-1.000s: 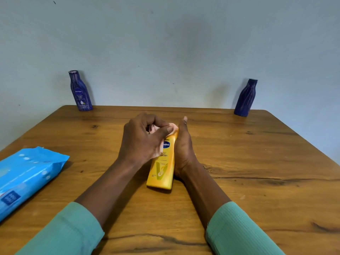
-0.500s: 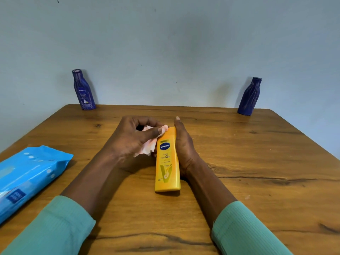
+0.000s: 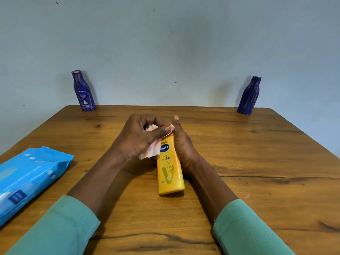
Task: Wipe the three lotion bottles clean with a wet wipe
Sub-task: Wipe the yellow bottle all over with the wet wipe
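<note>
Wooden counter [image 3: 257, 162], centre: yellow plastic lotion bottle [image 3: 170, 172], base toward the near edge, cap end covered. Right hand [image 3: 184, 144] grips the bottle along its right side, thumb straight beside the cap end. Left hand [image 3: 138, 138], fingers curled, pinches a pale pink wet wipe [image 3: 152, 150] and holds it against the bottle's upper part.

Far left corner: dark blue labelled lotion bottle [image 3: 83, 92], upright. Far right corner: dark blue ribbed lotion bottle [image 3: 249, 96], upright. Both stand well apart from the hands.

Left edge: blue plastic wipes pack [image 3: 27, 179], lying flat.
</note>
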{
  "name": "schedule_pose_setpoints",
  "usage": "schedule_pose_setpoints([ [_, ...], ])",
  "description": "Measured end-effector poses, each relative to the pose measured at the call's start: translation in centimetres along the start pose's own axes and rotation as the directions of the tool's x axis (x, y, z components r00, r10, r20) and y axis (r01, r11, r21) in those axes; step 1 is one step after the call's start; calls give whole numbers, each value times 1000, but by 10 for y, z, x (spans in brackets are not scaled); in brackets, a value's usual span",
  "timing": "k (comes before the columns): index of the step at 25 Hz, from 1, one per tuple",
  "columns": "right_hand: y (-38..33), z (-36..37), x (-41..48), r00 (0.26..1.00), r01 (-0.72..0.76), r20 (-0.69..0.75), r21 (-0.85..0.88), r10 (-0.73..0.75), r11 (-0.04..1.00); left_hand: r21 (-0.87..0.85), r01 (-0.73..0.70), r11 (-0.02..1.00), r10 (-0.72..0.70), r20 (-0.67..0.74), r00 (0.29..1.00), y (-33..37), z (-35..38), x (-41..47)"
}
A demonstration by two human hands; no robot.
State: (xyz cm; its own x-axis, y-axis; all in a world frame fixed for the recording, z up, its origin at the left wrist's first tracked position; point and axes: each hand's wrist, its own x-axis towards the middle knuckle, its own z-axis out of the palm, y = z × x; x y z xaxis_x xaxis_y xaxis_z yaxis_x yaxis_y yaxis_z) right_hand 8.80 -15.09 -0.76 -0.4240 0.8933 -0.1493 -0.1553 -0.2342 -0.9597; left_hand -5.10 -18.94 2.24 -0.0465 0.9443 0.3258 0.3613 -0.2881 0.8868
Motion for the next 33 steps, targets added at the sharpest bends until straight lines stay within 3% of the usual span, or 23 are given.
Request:
schedule_pose_setpoints([
  [3,-1,1,1,999,-3,44,-104,7,995,-225,175,959,-168,50,985,-8,-15,-9],
  [5,-3,-1,1,997,-21,70,-108,28,994,-232,213,949,-202,70,977,-12,-21,-10],
  [11,1,-3,4,993,55,110,-122,-42,991,22,0,1000,-1,62,998,5,-10,-3],
  [16,-3,-5,-1,995,36,96,-149,-22,988,-79,165,983,-162,48,986,-13,-21,-10],
  [19,-6,2,-5,984,132,127,-49,-124,990,-210,96,973,-104,-27,994,-10,-14,-11],
  [21,-6,13,-7,945,321,72,-38,-318,946,-323,-26,946,-18,-134,991,-1,-9,-10],
  [23,-5,21,-9,839,528,32,-283,-543,801,-408,-83,909,-4,-208,978,7,-8,-11],
  [26,-1,29,-14,768,597,78,-448,-636,666,-523,-63,850,-78,-242,967,14,-12,-15],
  [30,6,33,-14,693,685,119,-417,-711,597,-460,-101,882,-12,-237,971,27,-33,-23],
  [33,9,37,-15,671,714,122,-374,-732,592,-250,-176,952,142,-149,979,41,-40,-27],
])
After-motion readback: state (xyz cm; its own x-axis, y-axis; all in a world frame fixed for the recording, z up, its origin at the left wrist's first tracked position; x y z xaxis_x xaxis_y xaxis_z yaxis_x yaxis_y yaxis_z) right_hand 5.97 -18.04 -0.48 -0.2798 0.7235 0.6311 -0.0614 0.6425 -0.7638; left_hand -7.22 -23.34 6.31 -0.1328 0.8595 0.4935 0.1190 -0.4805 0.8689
